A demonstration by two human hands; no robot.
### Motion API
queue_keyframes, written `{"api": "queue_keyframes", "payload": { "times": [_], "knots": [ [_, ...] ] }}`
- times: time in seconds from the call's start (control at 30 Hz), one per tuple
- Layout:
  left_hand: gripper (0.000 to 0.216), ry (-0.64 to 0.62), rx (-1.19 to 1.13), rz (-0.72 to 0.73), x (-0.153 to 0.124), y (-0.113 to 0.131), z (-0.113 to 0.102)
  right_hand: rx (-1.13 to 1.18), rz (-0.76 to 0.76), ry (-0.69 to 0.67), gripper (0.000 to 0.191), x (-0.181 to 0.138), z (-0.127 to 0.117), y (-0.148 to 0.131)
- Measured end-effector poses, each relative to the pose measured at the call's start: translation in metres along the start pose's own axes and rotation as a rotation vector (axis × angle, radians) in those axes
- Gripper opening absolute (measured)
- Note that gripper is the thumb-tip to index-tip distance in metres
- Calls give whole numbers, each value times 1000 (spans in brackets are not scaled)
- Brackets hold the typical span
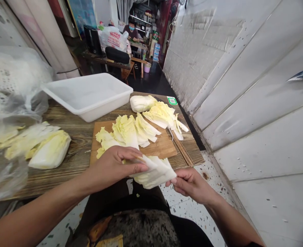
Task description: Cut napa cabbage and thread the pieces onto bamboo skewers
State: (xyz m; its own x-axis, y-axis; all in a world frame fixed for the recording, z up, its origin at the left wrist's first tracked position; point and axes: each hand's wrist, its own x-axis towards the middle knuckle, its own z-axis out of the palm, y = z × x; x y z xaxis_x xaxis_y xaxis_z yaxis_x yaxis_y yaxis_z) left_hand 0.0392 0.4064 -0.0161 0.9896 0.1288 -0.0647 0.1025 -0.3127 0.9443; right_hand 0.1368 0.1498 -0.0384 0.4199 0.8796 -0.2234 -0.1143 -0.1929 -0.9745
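A pale cabbage leaf [156, 171] is stretched between my two hands, above my lap at the table's near edge. My left hand [112, 166] pinches its upper left part between thumb and fingers. At the leaf's pointed right end, my right hand [190, 185] has its fingers closed; whether a thin stick is also in them cannot be made out. Just beyond, several cut cabbage leaves [127, 132] lie spread over a wooden cutting board [164, 145]. A bundle of thin wooden skewers [183, 151] rests along the board's right side, beside a small curved metal piece [170, 133].
A white plastic tub [95, 103] stands behind the board. Cabbage pieces [51, 151] and clear plastic bags [12, 82] occupy the left. More cabbage [142, 103] lies at the back near a green code card [172, 100]. A white wall [244, 113] closes the right; a person [132, 32] sits far off.
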Motion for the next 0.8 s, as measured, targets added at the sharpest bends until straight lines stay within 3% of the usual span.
{"api": "queue_keyframes", "payload": {
  "times": [0.1, 0.17, 0.2, 0.27, 0.33, 0.37, 0.57, 0.8],
  "knots": [
    [37, 293, 122, 12, 8, -4, -20, -15, -61, 185, 38, -10, -10, 5],
    [36, 400, 274, 93, 12, -11, -33, -34, -118, 335, 35, -20, -18, 9],
    [33, 360, 364, 159, 12, -18, -37, -47, -140, 408, 35, -24, -22, 11],
    [27, 131, 545, 268, 12, -34, -40, -68, -166, 531, 34, -32, -27, 17],
    [27, -74, 694, 276, 10, -53, -39, -62, -175, 637, 34, -37, -29, 22],
    [28, -113, 747, 255, 9, -62, -39, -45, -176, 679, 35, -38, -29, 25],
    [29, -64, 789, 230, 5, -100, -45, 68, -134, 746, 39, -34, -26, 35],
    [32, -89, 634, 226, 15, -107, -54, 36, -91, 672, 43, -27, -19, 37]
  ]
}}
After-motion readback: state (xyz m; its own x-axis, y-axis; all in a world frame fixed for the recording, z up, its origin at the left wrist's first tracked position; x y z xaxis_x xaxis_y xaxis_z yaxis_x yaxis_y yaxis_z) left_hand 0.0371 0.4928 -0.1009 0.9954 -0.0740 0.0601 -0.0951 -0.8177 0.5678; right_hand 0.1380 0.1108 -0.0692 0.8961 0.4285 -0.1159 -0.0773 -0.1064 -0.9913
